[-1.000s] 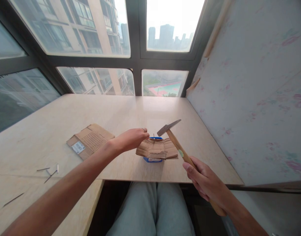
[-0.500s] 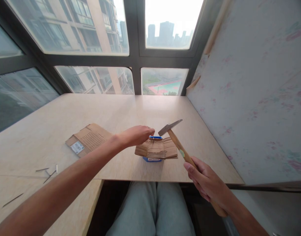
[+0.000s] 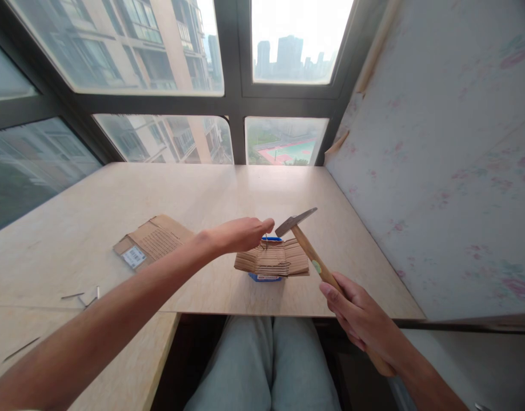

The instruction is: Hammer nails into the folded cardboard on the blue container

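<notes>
My left hand (image 3: 240,233) reaches over a stack of corrugated cardboard strips (image 3: 272,260) and pinches a thin nail (image 3: 266,240) upright at the stack's far edge. The stack rests on a small blue box (image 3: 264,277). My right hand (image 3: 361,321) grips the wooden handle of a hammer (image 3: 307,245). The hammer's metal head (image 3: 294,221) hangs just right of the nail and a little above it, close to my left fingertips.
A flattened cardboard piece with a label (image 3: 151,242) lies to the left on the beige table (image 3: 168,194). Several loose nails (image 3: 83,297) lie near the table's left front edge. A patterned wall panel (image 3: 437,160) rises at the right; windows stand behind.
My left hand slid right along the top of the cardboard stack until its fingertips reached the nail beside the hammer head. The hammer has barely moved.
</notes>
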`<state>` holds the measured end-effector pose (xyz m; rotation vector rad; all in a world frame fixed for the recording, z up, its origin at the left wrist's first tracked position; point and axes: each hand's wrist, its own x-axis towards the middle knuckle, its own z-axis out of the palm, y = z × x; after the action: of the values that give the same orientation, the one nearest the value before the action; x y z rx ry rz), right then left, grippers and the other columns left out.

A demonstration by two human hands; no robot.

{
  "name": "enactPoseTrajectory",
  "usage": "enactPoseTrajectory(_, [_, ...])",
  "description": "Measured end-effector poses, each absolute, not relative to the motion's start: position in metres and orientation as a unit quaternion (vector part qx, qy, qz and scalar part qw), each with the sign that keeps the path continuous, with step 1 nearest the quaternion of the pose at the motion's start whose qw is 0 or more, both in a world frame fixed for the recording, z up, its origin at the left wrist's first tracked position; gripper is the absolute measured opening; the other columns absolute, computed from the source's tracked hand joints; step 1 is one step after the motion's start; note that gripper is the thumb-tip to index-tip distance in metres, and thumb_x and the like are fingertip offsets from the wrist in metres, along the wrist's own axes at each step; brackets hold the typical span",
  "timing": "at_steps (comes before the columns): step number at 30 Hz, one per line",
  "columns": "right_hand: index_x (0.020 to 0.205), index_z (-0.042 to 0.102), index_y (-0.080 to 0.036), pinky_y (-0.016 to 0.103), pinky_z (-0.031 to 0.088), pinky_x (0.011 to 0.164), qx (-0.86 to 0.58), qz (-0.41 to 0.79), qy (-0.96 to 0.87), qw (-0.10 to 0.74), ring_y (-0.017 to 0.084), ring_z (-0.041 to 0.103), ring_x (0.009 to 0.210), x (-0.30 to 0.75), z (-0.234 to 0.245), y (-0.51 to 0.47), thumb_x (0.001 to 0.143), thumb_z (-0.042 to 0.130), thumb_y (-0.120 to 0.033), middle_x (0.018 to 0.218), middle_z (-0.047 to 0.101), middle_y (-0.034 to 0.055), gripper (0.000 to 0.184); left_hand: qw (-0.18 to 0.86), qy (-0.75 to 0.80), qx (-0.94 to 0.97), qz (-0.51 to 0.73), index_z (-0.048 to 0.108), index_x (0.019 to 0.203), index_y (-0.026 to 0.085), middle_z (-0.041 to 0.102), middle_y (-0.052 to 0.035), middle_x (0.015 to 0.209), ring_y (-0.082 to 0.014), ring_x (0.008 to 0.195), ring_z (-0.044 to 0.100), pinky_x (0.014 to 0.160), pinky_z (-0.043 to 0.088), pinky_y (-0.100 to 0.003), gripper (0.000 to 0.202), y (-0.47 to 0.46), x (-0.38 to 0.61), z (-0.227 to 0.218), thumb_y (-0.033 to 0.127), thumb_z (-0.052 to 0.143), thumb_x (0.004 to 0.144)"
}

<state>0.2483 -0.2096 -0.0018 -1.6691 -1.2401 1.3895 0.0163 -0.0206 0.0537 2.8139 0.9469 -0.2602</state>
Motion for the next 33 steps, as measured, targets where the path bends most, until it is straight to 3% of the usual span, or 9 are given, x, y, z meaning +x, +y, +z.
enactPoseTrajectory(6, [0.081,0.041,-0.024,0.012,0.022,0.024,-0.635,0.525,-0.473,0.312,0.003,0.027,0.027,0.248,-0.001,-0.210,0.093,0.045,-0.067,0.048,0.036,-0.0132,0.044,0.079,0.300,0.946,-0.092,0.051,0.118,0.018,0.069,-0.0070,0.083,-0.0182,0.069,0.061,0.056,0.033,-0.027,0.030,-0.018,0.025,0.059,0.013,0.046,0.089])
enactPoseTrajectory(11, [0.079,0.040,-0.024,0.013,0.021,0.024,-0.636,0.525,-0.465,0.321,0.003,0.028,0.027,0.248,-0.003,-0.210,0.093,0.047,-0.065,0.053,0.038,-0.0122,0.044,0.135,0.298,0.942,-0.069,0.048,0.121,0.016,0.070,-0.0054,0.083,-0.0158,0.067,0.060,0.055,0.034,-0.025,0.037,-0.013,0.025,0.057,0.011,0.053,0.085])
enactPoseTrajectory(25, [0.078,0.038,-0.025,0.013,0.023,0.023,-0.631,0.529,-0.458,0.336,0.003,0.027,0.026,0.248,0.004,-0.209,0.088,0.051,-0.068,0.049,0.037,-0.0130,0.046,0.286,0.354,0.883,0.114,0.040,0.138,0.020,0.078,-0.0034,0.093,-0.0162,0.083,0.071,0.077,0.051,-0.027,0.058,-0.021,0.011,0.008,0.015,0.061,0.084])
enactPoseTrajectory(33, [0.078,0.039,-0.025,0.013,0.022,0.023,-0.628,0.528,-0.469,0.327,0.003,0.027,0.027,0.243,0.004,-0.207,0.090,0.050,-0.068,0.051,0.036,-0.0128,0.046,0.304,0.378,0.865,0.129,0.049,0.134,0.023,0.079,-0.0020,0.097,-0.0182,0.092,0.073,0.084,0.053,-0.029,0.052,-0.026,0.009,0.004,0.017,0.064,0.085])
